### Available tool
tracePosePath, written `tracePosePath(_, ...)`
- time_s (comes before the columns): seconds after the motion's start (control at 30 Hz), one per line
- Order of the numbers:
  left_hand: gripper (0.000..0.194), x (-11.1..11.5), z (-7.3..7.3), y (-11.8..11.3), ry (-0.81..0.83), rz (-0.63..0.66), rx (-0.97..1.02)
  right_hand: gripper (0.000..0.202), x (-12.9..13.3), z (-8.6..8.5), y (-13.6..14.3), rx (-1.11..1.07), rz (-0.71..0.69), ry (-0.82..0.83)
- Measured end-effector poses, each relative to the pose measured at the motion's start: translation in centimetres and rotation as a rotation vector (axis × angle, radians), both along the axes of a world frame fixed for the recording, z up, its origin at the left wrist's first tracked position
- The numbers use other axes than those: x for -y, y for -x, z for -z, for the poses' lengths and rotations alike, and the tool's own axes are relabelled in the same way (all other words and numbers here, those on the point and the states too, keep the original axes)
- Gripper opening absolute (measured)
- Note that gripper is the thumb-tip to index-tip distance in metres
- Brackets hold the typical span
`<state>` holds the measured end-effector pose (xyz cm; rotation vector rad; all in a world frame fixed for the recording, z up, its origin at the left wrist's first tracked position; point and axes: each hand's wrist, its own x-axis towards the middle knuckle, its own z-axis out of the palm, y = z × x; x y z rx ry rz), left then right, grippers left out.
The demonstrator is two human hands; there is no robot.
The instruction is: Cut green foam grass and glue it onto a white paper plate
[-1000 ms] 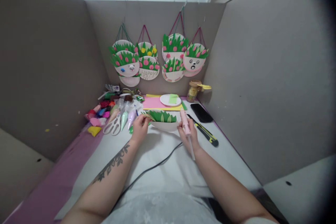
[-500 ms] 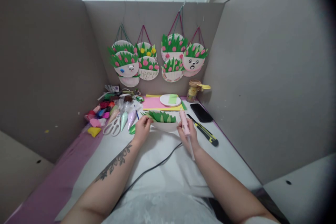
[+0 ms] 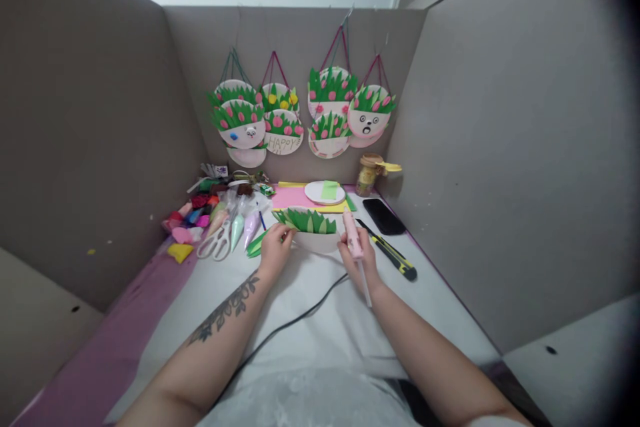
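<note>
A white paper plate pocket (image 3: 317, 242) is held up in the middle, with green paper grass blades (image 3: 306, 220) rising out of it. My left hand (image 3: 276, 248) is closed, its fingertips pinching at the pocket's left edge. Wrapped in my right hand (image 3: 367, 260) is a pink hot glue gun (image 3: 353, 235), nozzle up, a clear glue stick (image 3: 365, 283) poking out of its back end. The fingers of that same hand also meet the plate's right edge. Loose green paper strips (image 3: 257, 245) lie beside my left hand.
At left lie white scissors (image 3: 215, 243), bags of coloured clay (image 3: 237, 228) and colourful scraps. To the right are a box cutter (image 3: 390, 255), a black phone (image 3: 384, 215) and a jar (image 3: 367, 177). Coloured paper (image 3: 290, 197) lies behind. Decorated plates (image 3: 243, 123) hang on the back panel. A black cord (image 3: 295, 318) crosses the table.
My left hand and the plate pocket have shifted slightly right. The left fingers have moved a little along the plate's edge. My right hand keeps its hold on the glue gun.
</note>
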<state>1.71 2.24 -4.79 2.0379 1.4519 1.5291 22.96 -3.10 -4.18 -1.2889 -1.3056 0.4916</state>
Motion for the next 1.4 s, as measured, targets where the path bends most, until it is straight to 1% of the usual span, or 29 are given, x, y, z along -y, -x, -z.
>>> tracePosePath(0.27,0.017,0.14,-0.43,-0.19,-0.048,-0.028,-0.020,0.027,-0.08,0.16,-0.05,-0.001,-0.008,0.014)
tracePosePath(0.4,0.019,0.08,-0.43,-0.16,-0.028,-0.025,-0.044,0.026,-0.05,0.14,-0.06,0.007,-0.005,0.006)
tracePosePath(0.67,0.017,-0.11,-0.27,-0.48,0.005,-0.020,-0.109,0.027,-0.08,0.27,-0.15,0.012,-0.020,0.000)
tracePosePath(0.8,0.017,-0.15,-0.26,-0.57,0.023,-0.042,-0.141,0.026,0.06,0.11,-0.17,0.012,-0.026,0.023)
tracePosePath(0.97,0.016,-0.07,-0.41,-0.57,-0.004,-0.051,-0.111,0.026,0.11,-0.06,-0.08,0.014,-0.026,0.008)
tracePosePath(1.17,0.015,0.23,-0.68,-0.67,-0.042,-0.059,-0.067,0.027,0.10,-0.21,0.16,0.003,-0.007,0.030)
tracePosePath(1.4,0.018,0.28,-0.84,-0.51,-0.028,-0.059,-0.019,0.027,-0.16,0.30,-0.28,-0.025,-0.028,0.017)
